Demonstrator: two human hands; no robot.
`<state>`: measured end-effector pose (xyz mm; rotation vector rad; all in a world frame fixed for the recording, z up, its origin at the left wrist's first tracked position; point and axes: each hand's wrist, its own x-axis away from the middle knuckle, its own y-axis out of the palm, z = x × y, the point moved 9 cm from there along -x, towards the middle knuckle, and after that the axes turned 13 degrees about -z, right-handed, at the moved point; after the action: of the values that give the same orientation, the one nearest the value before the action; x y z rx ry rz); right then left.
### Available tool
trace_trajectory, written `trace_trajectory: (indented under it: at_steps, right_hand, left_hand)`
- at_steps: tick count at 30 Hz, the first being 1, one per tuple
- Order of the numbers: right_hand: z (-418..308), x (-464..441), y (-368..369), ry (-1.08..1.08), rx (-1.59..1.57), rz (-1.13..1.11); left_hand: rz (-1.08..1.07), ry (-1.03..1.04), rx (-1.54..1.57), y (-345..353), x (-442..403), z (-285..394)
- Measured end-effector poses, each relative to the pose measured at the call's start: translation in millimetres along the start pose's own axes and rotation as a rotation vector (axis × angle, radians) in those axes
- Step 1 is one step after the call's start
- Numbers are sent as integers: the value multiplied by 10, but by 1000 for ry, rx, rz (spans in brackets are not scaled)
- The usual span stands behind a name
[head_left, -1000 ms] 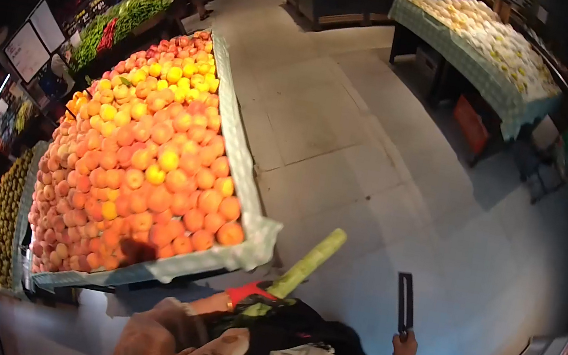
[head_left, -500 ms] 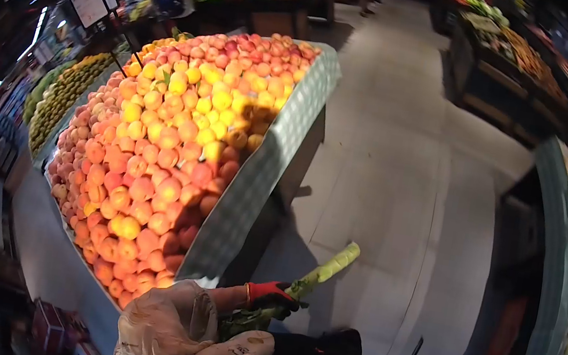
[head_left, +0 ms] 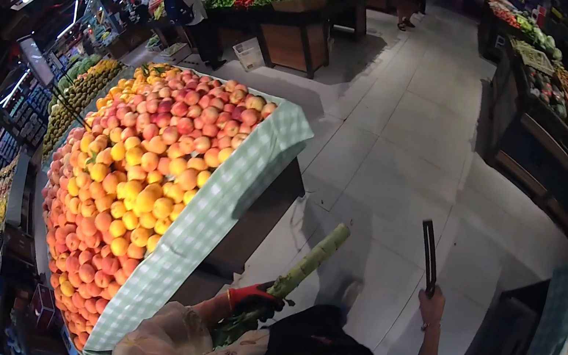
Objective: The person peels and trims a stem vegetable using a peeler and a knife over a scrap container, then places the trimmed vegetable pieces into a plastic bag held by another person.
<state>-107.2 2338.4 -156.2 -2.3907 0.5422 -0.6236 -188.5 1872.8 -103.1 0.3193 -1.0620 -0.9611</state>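
Observation:
My left hand (head_left: 254, 298), in a red and black glove, is closed around a long pale-green stalk of celtuce (head_left: 311, 261). Its cut end points up and away from me, and dark leaves (head_left: 230, 327) hang below the grip near my sleeve. On the right side, my bare right hand (head_left: 431, 308) grips a long, narrow black tool (head_left: 428, 251) by its lower end. The tool stands nearly upright with a light line along its length; whether it is a knife or a peeler is unclear. The two hands are well apart.
A big heap of peaches (head_left: 147, 197) fills the stand on my left, edged with green checked cloth (head_left: 196, 238). Tiled floor (head_left: 403, 174) runs ahead. Vegetable stands (head_left: 527, 142) line the right. A person with a backpack (head_left: 185, 4) is by the green pepper stand (head_left: 294, 42).
My right hand has risen into fuller view with the black tool, now more upright. The celtuce has shifted slightly down and left. My view has turned, showing more of the aisle ahead.

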Motion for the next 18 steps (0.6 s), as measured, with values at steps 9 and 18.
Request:
trace_trajectory:
  at_steps: [9, 18]
  right_hand:
    - [1095, -2510, -757, 367, -17, -74]
    - [1691, -6280, -1199, 491, 168, -261]
  left_hand:
    - [61, 63, -29, -202, -3272, 3010]
    - [218, 265, 115, -841, -5200, 5744]
